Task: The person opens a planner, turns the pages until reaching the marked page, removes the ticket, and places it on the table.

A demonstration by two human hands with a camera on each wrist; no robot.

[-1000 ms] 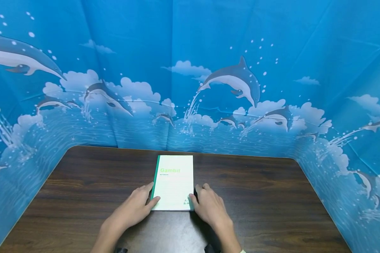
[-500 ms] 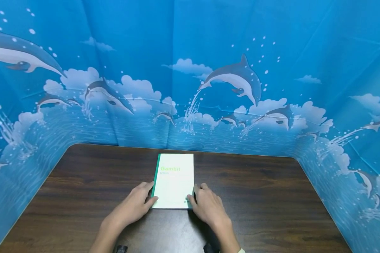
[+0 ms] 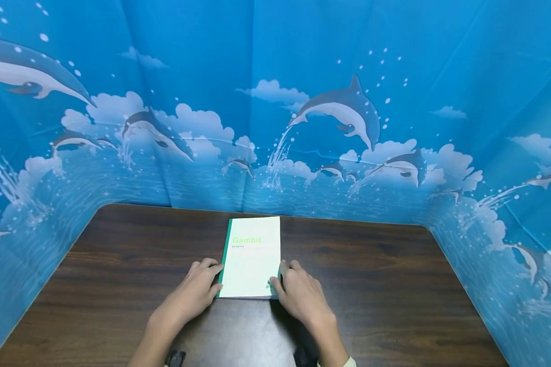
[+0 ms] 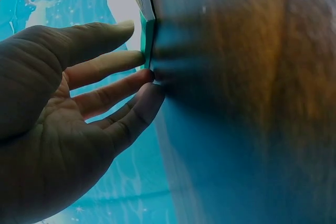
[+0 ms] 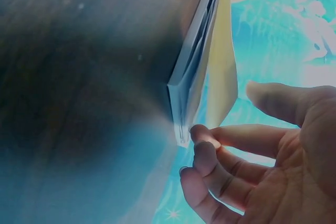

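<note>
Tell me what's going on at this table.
A person's left hand touches the green spine of a notebook that lies on a dark wooden table. Their right hand is at the opposite edge, near the lower corner. There the front cover stands slightly apart from the pages beneath.

Dark wood-grain table (image 3: pixel 395 285) with a green-spined notebook (image 3: pixel 252 262) on top.

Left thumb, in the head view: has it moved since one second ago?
Yes, leftward against the table: the left thumb, which lay over the white notebook cover, now has its tip at the green spine.
</note>
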